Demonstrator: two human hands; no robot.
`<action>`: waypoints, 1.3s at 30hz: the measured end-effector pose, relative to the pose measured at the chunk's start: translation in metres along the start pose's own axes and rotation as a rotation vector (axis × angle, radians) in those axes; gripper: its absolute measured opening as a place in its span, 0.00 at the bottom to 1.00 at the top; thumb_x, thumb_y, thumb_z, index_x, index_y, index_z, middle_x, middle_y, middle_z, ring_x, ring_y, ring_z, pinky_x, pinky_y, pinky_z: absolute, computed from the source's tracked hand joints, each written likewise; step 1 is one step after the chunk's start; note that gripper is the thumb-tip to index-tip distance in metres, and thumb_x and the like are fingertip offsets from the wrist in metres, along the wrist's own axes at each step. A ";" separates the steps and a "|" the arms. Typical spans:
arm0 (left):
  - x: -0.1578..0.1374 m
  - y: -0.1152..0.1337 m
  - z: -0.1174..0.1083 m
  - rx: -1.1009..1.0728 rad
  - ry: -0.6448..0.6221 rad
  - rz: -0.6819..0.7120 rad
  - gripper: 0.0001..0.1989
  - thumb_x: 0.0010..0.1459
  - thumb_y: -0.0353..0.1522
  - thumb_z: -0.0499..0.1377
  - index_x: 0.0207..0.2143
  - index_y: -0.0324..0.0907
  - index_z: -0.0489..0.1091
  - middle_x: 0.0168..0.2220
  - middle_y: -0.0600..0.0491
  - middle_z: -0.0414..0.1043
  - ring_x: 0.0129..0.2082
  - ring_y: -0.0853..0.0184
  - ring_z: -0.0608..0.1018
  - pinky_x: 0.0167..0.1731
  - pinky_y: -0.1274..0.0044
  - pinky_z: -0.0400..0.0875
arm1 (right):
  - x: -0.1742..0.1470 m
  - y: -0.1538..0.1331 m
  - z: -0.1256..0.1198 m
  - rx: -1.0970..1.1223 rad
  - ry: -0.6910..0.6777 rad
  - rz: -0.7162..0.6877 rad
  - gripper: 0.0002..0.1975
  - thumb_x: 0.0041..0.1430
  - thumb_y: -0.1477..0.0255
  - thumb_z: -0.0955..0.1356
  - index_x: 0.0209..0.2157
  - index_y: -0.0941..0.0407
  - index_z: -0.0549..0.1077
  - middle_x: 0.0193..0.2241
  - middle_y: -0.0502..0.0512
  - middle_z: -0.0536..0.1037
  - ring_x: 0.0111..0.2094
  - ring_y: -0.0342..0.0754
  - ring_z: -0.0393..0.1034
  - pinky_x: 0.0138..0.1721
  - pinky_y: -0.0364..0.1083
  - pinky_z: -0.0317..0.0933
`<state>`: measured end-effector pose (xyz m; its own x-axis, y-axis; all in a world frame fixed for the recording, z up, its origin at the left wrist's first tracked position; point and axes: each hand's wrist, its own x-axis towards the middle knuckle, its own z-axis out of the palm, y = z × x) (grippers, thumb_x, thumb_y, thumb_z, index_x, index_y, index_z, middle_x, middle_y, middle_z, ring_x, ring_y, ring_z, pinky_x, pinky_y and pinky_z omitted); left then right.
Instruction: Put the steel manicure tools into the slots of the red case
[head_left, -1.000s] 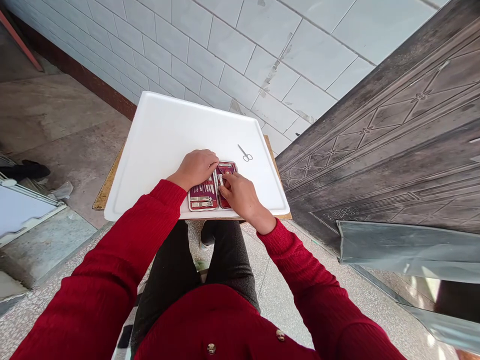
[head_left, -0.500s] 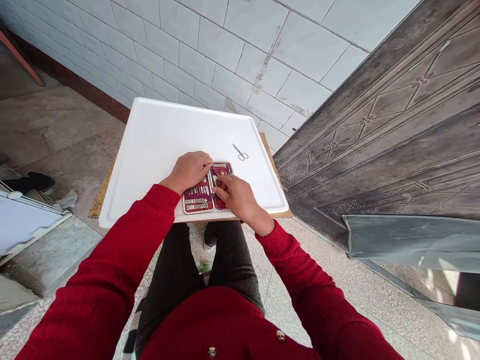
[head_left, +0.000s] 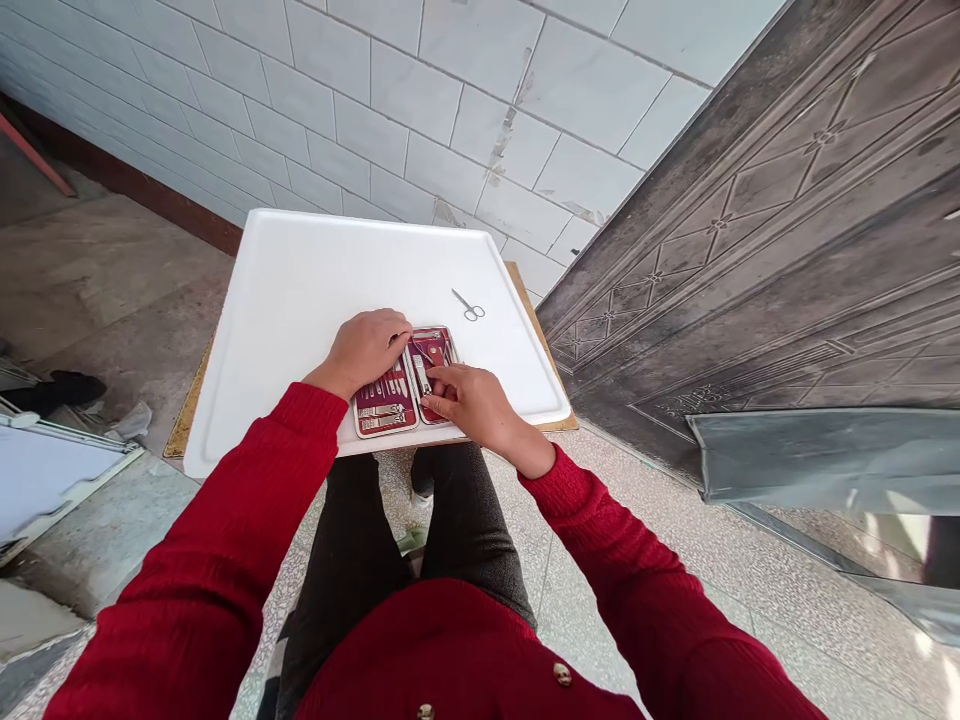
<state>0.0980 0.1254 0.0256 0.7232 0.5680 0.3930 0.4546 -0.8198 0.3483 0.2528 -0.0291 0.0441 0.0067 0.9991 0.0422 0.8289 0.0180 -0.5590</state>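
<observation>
An open manicure case [head_left: 384, 431] with a dark red lining lies near the front edge of a white board. Its left half holds several slim silver tools and nail clippers [head_left: 382, 417]. My left hand [head_left: 369, 350] rests over the case's upper left part, fingers curled at its middle fold and partly hidden. Over the right half, my right hand [head_left: 477, 402] has thumb and forefinger at a silver nail clipper [head_left: 421, 374], gripping its lower end. Small scissors [head_left: 469, 306] lie apart on the board, beyond the case to the right.
The white board [head_left: 315, 270] has a raised rim and sits on a wooden top [head_left: 191, 400]. A tiled wall [head_left: 420, 120] stands behind it. Close on the right is a dark patterned metal door [head_left: 720, 240]. A white-framed object [head_left: 52, 470] is on the left.
The view has shifted slightly, so the board and case appear further left. My right fingers have drawn a little away from the case's middle, and the nail clipper shows more clearly.
</observation>
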 end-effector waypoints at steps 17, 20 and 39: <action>0.000 -0.001 -0.001 -0.010 -0.001 -0.001 0.15 0.68 0.34 0.51 0.39 0.45 0.78 0.46 0.51 0.82 0.45 0.59 0.80 0.39 0.70 0.73 | 0.006 0.009 -0.018 0.067 0.009 0.041 0.12 0.61 0.74 0.74 0.47 0.56 0.80 0.31 0.48 0.81 0.31 0.44 0.73 0.37 0.43 0.61; 0.000 0.000 -0.002 0.002 -0.002 -0.003 0.15 0.69 0.34 0.50 0.39 0.45 0.78 0.46 0.51 0.81 0.44 0.59 0.80 0.38 0.70 0.72 | 0.025 0.024 -0.043 -0.060 0.132 0.085 0.10 0.63 0.73 0.72 0.45 0.56 0.81 0.32 0.51 0.82 0.34 0.45 0.74 0.38 0.44 0.61; 0.001 0.002 -0.003 0.017 -0.037 -0.050 0.16 0.68 0.33 0.50 0.39 0.44 0.78 0.46 0.52 0.81 0.44 0.59 0.80 0.39 0.69 0.73 | 0.131 0.070 -0.082 -0.425 -0.101 0.393 0.04 0.58 0.80 0.71 0.32 0.61 0.81 0.27 0.59 0.81 0.33 0.52 0.76 0.40 0.48 0.69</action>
<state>0.0979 0.1241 0.0296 0.7180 0.6051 0.3440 0.4988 -0.7920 0.3521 0.3570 0.0995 0.0782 0.3232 0.9267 -0.1920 0.9265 -0.3511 -0.1351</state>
